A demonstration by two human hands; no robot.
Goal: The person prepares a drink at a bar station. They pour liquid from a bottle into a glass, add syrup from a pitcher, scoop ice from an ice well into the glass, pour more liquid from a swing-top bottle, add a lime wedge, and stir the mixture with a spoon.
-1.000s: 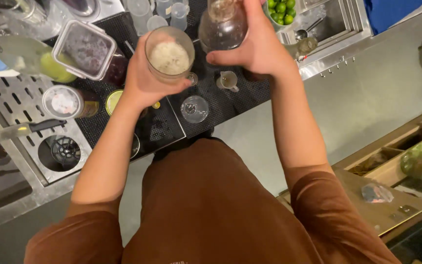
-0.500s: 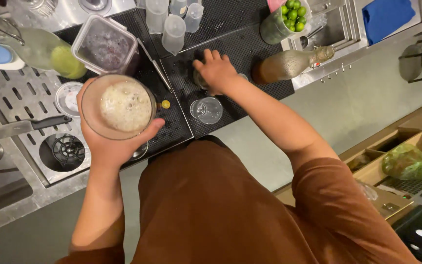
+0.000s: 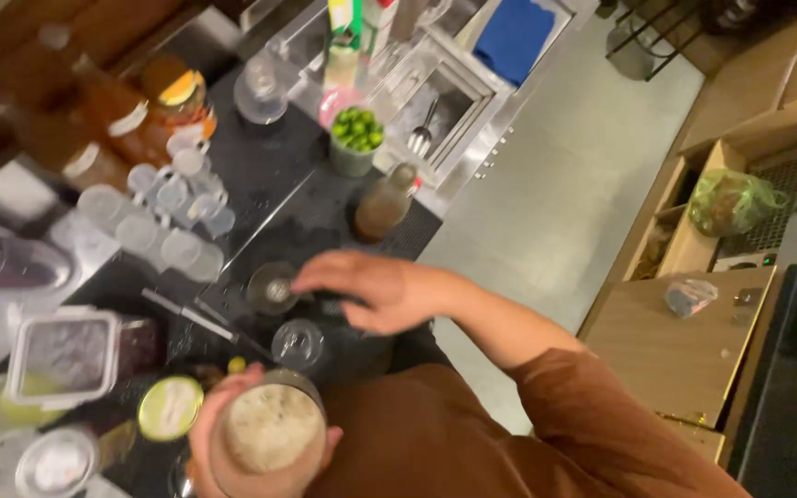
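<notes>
My left hand [image 3: 219,447] is at the bottom edge, close to my body, wrapped around a glass of foamy beige drink [image 3: 271,429] that stands upright. My right hand [image 3: 375,293] stretches palm down over the black bar mat [image 3: 260,175], fingers apart. Its fingertips reach a small round metal cup [image 3: 272,291]; whether they touch it I cannot tell. A small clear glass [image 3: 299,344] stands just below that hand. A brown bottle [image 3: 382,205] stands on the mat beyond it.
A cup of green limes [image 3: 355,138] and a steel sink [image 3: 435,101] with a spoon lie at the back. Several upturned plastic cups [image 3: 168,217], a lidded clear box [image 3: 65,355] and a green-lidded jar [image 3: 170,408] are at left. Wooden crates [image 3: 694,240] stand at right.
My right hand put down the brown bottle and moved to the small metal cup. My left hand brought the foamy glass down toward my body. The view swung to the right.
</notes>
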